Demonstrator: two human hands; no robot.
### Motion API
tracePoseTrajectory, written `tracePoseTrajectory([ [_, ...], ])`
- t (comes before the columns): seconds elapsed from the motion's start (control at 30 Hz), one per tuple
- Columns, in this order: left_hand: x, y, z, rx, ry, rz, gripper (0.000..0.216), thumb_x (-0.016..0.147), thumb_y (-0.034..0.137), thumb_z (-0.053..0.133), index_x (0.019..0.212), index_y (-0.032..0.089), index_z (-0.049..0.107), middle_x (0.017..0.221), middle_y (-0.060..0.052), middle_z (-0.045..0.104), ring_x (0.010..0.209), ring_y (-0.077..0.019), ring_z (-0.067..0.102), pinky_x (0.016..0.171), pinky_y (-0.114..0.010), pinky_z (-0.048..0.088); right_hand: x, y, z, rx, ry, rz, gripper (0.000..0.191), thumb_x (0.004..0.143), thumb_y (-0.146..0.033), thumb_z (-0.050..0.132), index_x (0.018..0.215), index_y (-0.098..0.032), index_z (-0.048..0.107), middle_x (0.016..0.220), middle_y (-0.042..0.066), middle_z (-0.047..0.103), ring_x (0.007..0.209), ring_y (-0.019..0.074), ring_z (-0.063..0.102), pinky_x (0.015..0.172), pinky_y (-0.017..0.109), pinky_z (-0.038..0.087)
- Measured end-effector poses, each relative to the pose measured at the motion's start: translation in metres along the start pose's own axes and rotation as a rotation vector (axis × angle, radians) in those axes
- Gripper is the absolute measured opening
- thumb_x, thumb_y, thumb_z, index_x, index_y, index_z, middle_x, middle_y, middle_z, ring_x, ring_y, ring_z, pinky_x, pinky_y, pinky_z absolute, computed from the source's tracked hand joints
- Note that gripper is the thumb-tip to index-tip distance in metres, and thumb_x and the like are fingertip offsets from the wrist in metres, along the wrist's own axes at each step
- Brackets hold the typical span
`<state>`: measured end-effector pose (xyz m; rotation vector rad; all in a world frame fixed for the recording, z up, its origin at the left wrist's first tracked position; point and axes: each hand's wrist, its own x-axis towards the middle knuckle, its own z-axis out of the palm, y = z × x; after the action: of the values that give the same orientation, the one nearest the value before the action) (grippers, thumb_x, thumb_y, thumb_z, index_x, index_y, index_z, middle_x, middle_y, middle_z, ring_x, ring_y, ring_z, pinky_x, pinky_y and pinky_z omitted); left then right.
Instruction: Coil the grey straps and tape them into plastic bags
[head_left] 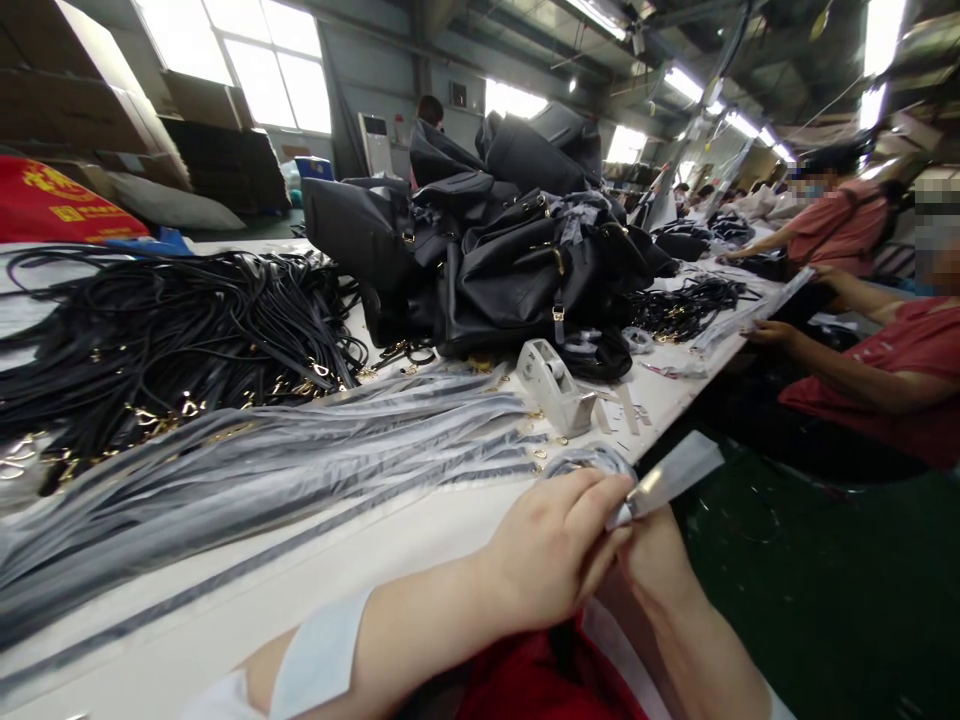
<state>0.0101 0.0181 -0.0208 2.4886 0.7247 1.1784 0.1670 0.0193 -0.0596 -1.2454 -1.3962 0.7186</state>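
In front of my body, my left hand (551,545) and my right hand (660,555) are closed together at the table's edge. A pale, see-through wrapping strip (679,475) sticks out from between them to the upper right, with a small gold-coloured glint near my fingers. My left fingers pinch its near end. My right hand lies just behind and below, its fingers partly hidden. Beside them on the table are long dark straps in translucent wrapping (300,470), with gold-coloured clasps at their ends. A white tape dispenser (551,385) stands just beyond my hands.
Black bags (517,250) are heaped at the table's far side. Unwrapped black straps (165,330) with gold-coloured clasps pile up at left. To the right, a co-worker in a red shirt (877,360) holds a pale strip, and another person (840,225) works farther along.
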Motion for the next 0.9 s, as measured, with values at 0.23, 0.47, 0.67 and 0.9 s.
tracePoseTrajectory([
  [0.23, 0.004, -0.011, -0.002, -0.017, -0.023, -0.125, 0.037, 0.096, 0.027, 0.047, 0.132, 0.018, 0.049, 0.124, -0.013, 0.053, 0.107, -0.0203, 0.059, 0.092, -0.033, 0.054, -0.008, -0.019, -0.006, 0.858, -0.131, 0.419, 0.024, 0.074, -0.036, 0.079, 0.093, -0.023, 0.074, 0.097, 0.004, 0.074, 0.086, 0.0191, 0.068, 0.078, 0.027, 0.056],
  [0.47, 0.006, -0.013, -0.005, 0.060, 0.182, -0.236, 0.060, 0.067, 0.051, 0.080, 0.110, 0.015, 0.060, 0.136, -0.021, 0.050, 0.128, -0.0351, 0.046, 0.107, -0.054, 0.039, -0.012, -0.015, 0.000, 0.819, 0.020, 0.385, 0.036, 0.071, -0.034, 0.082, 0.104, -0.025, 0.071, 0.095, 0.003, 0.075, 0.091, 0.0233, 0.068, 0.083, 0.034, 0.055],
  [0.67, 0.008, -0.014, -0.004, -0.071, 0.130, -0.283, 0.038, 0.066, 0.042, 0.084, 0.093, 0.020, 0.070, 0.133, -0.016, 0.055, 0.128, -0.0329, 0.049, 0.107, -0.054, 0.037, -0.013, -0.015, -0.004, 0.823, 0.011, 0.343, 0.043, 0.070, -0.033, 0.083, 0.111, -0.025, 0.070, 0.094, 0.005, 0.074, 0.095, 0.0273, 0.067, 0.091, 0.043, 0.053],
  [0.9, 0.008, -0.013, 0.003, -0.278, 0.194, -0.408, 0.035, 0.059, 0.031, 0.090, 0.088, 0.022, 0.072, 0.134, -0.012, 0.056, 0.128, -0.0303, 0.050, 0.105, -0.049, 0.042, -0.013, -0.014, -0.002, 0.817, 0.019, 0.323, 0.043, 0.072, -0.037, 0.082, 0.111, -0.025, 0.070, 0.102, 0.006, 0.073, 0.096, 0.0253, 0.066, 0.090, 0.040, 0.053],
])
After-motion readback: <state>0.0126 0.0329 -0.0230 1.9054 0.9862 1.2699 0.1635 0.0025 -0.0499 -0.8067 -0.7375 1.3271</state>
